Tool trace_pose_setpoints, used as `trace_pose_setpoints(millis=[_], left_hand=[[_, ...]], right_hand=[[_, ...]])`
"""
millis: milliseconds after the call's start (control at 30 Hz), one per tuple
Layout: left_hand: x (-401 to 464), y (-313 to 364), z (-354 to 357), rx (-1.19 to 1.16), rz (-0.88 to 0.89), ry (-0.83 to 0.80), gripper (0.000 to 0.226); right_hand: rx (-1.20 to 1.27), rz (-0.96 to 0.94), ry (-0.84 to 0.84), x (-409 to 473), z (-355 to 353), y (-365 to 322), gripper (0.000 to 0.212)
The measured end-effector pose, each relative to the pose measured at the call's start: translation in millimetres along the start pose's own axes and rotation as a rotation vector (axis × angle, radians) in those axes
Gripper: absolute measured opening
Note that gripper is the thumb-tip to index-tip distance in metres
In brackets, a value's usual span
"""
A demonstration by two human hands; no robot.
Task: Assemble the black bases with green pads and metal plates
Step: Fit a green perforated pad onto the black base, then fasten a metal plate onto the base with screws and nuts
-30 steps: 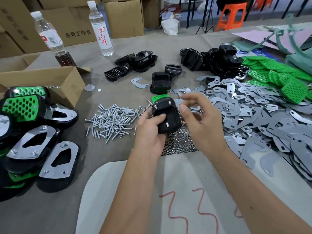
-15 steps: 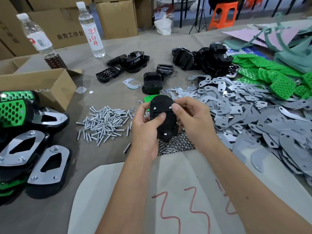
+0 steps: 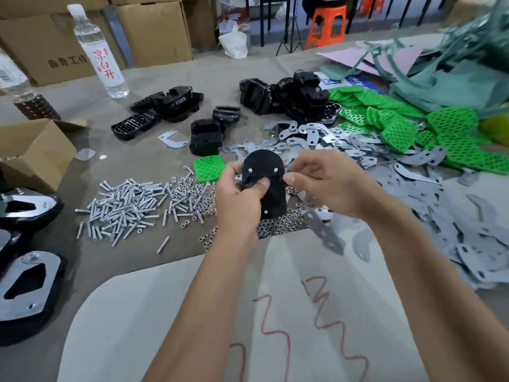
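Far left edge: finished black bases w/ shiny metal plates bolted on, stacked at the table's side. Behind them an open brown cardboard box and a clear plastic water bottle w/ red characters on a white label. Next right, a loose heap of silver screws on the grey table, w/ a spread of small nuts beside it, reaching under the hands.

Centre: left hand grips a flat black plastic base w/ rounded top, thumb curled across its face, held up above the nuts. Three screw tips poke thru the base, two near the top, one near the bottom. A single green perforated pad lies on the table just behind the left hand's fingers. Right hand is at the base's right edge, fingers curled, thumb tip touching the edge; can't tell if it pinches anything.

Further back, bare black bases in clusters. Right: big pile of flat grey metal plates, and behind it a heap of green perforated pads.
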State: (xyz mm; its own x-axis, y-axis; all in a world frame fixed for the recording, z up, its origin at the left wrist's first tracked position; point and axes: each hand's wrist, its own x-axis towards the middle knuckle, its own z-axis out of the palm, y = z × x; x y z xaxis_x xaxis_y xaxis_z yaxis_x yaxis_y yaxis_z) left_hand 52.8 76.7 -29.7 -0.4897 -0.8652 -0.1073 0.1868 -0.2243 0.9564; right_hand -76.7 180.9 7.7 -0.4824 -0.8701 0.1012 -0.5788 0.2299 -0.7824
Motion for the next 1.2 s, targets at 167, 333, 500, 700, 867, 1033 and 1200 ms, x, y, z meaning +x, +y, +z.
trace_pose_setpoints(millis=[167,333,500,700,867,1033,1200], left_hand=[[-18,-14,45,0.05,-0.062,-0.111,0.03],[-40,-32,92,-0.028,-0.178,-0.204,0.028],[-48,-41,114,0.035,-0.166,-0.16,0.031],[-41,-41,100,0.006,-0.09,-0.014,0.029],[-29,-35,73,-0.003,-0.072,0.05,0.031],[-16,-25,34,0.031,-0.019,0.087,0.029],[0,-7,-19,0.041,0.039,0.162,0.023]], right_hand=[[-0.443,0.234,-0.045,-38,-74,23,0.016],[-0.623,0.575,-0.068,-84,-110,42,0.083],[-0.659,0.541,0.066,-83,-85,56,0.058],[-0.305,0.316,0.373,-65,-65,51,0.032],[0.118,0.171,0.591,-48,-64,31,0.026],[0.674,0.028,0.419,-19,-25,-2,0.03],[0.868,-0.014,0.319,10,31,-28,0.028]])
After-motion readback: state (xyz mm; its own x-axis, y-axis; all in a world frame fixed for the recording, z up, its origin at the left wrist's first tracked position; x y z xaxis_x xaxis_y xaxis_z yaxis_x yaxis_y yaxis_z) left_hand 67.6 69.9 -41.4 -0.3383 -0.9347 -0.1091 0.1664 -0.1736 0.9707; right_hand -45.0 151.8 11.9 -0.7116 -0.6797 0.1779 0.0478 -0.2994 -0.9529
